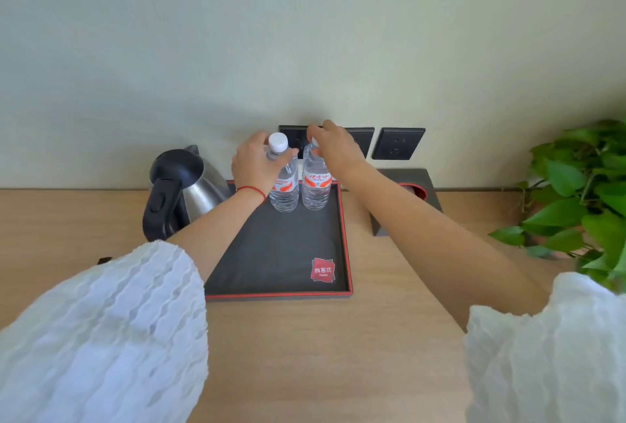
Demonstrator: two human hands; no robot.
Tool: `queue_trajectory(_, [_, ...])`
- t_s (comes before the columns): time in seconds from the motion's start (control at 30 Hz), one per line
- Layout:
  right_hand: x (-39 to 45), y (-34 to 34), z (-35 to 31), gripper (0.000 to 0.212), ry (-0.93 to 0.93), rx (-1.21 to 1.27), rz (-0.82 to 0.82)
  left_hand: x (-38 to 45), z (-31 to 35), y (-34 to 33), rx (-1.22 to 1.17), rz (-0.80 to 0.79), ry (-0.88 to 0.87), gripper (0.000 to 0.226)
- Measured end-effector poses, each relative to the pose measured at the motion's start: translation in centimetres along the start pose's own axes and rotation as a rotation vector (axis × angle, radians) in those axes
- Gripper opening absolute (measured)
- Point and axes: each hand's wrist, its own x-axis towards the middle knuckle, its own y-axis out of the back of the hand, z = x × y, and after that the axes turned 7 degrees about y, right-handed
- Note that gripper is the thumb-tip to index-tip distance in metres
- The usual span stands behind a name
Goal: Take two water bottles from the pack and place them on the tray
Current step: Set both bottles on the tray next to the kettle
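Note:
Two clear water bottles with red-and-white labels stand upright side by side at the far end of the black, red-rimmed tray (pixel 277 294). My left hand (pixel 252 162) wraps the neck of the left bottle (pixel 285 192), whose white cap shows above my fingers. My right hand (pixel 333 145) grips the top of the right bottle (pixel 316 190), hiding its cap. A red square logo (pixel 322 269) marks the tray's near right corner. No pack is in view.
A steel kettle with a black handle (pixel 176 190) stands just left of the tray. A dark box with a red-lined round hole (pixel 406 199) sits to the right. Leafy green plant (pixel 582 195) at the far right. Wall sockets (pixel 398 144) behind the bottles. Wooden countertop (pixel 338 355).

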Motion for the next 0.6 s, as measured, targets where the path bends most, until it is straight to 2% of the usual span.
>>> queue_trajectory(0.13, [-0.1, 0.2, -0.2, 0.027, 0.013, -0.008, -0.007, 0.3, -0.9, 1.7, -0.109, -0.337, -0.276, 0.050])
queue_trajectory(0.2, [-0.1, 0.3, -0.2, 0.026, 0.017, -0.013, -0.006, 1.1, -1.1, 2.7, -0.051, -0.394, -0.367, 0.047])
queue_trajectory(0.33, [-0.1, 0.3, -0.2, 0.026, 0.027, -0.019, -0.003, 2.2, -0.6, 2.8, 0.177, -0.361, -0.416, 0.046])
queue_trajectory(0.43, [-0.3, 0.2, -0.2, 0.026, 0.024, -0.015, -0.002, 2.0, 0.2, 1.8, 0.140, -0.305, -0.352, 0.036])
queue_trajectory(0.5, [-0.4, 0.2, -0.1, 0.026, 0.021, -0.009, 0.003, 1.6, 0.6, 0.9, 0.164, -0.211, -0.292, 0.038])
queue_trajectory(0.6, [-0.4, 0.2, -0.1, 0.025, 0.029, -0.006, 0.006, 1.0, 1.1, -0.1, 0.250, 0.019, -0.106, 0.048])
